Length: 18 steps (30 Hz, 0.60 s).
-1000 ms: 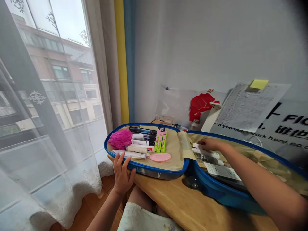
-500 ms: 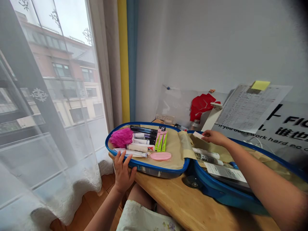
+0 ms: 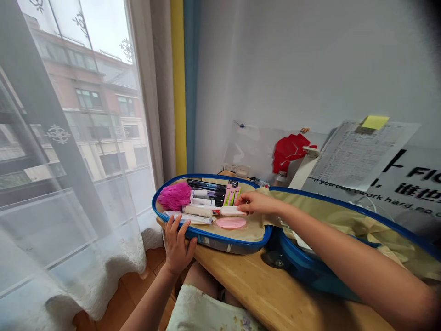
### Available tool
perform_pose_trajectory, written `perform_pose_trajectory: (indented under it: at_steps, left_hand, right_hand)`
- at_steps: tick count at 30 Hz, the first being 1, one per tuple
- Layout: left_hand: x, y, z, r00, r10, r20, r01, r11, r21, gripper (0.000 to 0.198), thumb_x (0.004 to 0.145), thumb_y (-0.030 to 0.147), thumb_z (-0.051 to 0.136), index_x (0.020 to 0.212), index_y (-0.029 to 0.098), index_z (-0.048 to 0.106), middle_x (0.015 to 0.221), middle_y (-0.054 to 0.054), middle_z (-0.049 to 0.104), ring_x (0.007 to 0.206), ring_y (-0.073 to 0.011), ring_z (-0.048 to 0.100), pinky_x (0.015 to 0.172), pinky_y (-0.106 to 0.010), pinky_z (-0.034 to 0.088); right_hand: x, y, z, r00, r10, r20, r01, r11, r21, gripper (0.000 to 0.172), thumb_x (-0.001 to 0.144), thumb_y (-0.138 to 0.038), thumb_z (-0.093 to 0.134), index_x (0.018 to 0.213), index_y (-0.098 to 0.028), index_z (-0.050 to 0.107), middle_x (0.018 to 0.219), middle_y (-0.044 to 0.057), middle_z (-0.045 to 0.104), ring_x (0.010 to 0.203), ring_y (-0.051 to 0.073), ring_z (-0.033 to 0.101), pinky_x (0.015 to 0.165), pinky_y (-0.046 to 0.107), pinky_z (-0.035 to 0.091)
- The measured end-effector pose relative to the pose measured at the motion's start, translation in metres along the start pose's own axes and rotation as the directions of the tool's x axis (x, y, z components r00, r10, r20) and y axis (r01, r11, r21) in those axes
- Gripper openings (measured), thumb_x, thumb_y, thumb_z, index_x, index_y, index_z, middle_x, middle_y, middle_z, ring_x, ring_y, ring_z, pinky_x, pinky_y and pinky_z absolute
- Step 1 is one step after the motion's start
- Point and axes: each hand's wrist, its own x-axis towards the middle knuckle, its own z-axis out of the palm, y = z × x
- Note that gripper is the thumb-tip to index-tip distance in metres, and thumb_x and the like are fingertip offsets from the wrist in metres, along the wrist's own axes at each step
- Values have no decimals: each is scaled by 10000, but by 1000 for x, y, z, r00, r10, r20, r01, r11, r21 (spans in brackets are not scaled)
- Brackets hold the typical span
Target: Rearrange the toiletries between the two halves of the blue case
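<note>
An opened blue suitcase (image 3: 210, 245) lies across a wooden table, its two halves side by side. My right hand (image 3: 253, 202) pinches a small white box (image 3: 231, 210) over the left half, just above a pink oval item (image 3: 230, 223). My left hand (image 3: 178, 241) rests with fingers spread on the near rim of that half. Inside it are a magenta bath puff (image 3: 174, 196), black slim packs (image 3: 206, 185), white tubes (image 3: 203, 201) and pink-and-green packets (image 3: 232, 195). My right forearm hides much of the suitcase's right half.
The wooden table (image 3: 262, 294) runs along the wall. Behind the suitcase stand a bottle cap (image 3: 281, 177) and a white upright board (image 3: 303, 170); papers (image 3: 361, 154) hang above. At the left are a sheer curtain (image 3: 86, 230) and a window.
My right hand has carried the white box leftward from the suitcase's right half to above the left half. The left hand stays on the rim.
</note>
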Motion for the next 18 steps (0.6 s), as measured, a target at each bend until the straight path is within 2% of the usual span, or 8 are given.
perform_pose_trajectory:
  at_steps: [4, 8, 11, 14, 18]
  left_hand:
    - [-1, 0, 0, 1000, 4, 4, -4, 1000, -7, 491, 872, 266, 505, 1348, 195, 406, 1455, -156, 363, 1424, -330, 213, 1120, -573, 239]
    - [-2, 0, 0, 1000, 4, 8, -4, 1000, -8, 489, 877, 269, 503, 1349, 193, 399, 1447, -161, 363, 1423, -331, 213, 1119, -572, 241]
    - [-1, 0, 0, 1000, 8, 4, -8, 1000, -8, 473, 884, 267, 491, 1343, 191, 404, 1438, -160, 370, 1423, -327, 211, 1121, -572, 233]
    - [0, 0, 0, 1000, 10, -2, -10, 1000, -11, 465, 882, 255, 489, 1338, 196, 413, 1438, -155, 372, 1421, -325, 215, 1121, -569, 233]
    - [0, 0, 0, 1000, 1, 1, 0, 1000, -4, 471, 877, 263, 492, 1337, 201, 414, 1430, -154, 380, 1416, -333, 224, 1115, -577, 239]
  right_hand:
    - [18, -1, 17, 999, 33, 38, -31, 999, -40, 174, 772, -306, 618, 861, -158, 641, 706, -10, 638, 576, 76, 559, 565, 197, 485]
    - [24, -1, 24, 999, 44, 31, -39, 990, -136, 195, 819, -312, 569, 889, -154, 659, 746, 15, 672, 594, 87, 579, 581, 198, 467]
    - [22, -3, 25, 999, 15, 33, -6, 972, -237, 192, 817, -299, 565, 880, -164, 686, 810, 27, 701, 689, 108, 600, 635, 197, 447]
    - [19, -5, 26, 999, -7, 33, 17, 944, -329, 190, 749, -286, 636, 895, -190, 711, 896, 24, 715, 797, 143, 616, 676, 203, 430]
    - [15, -9, 28, 1000, -9, 7, 11, 913, -407, 290, 732, -257, 642, 1008, -192, 699, 989, 50, 710, 857, 171, 622, 688, 216, 417]
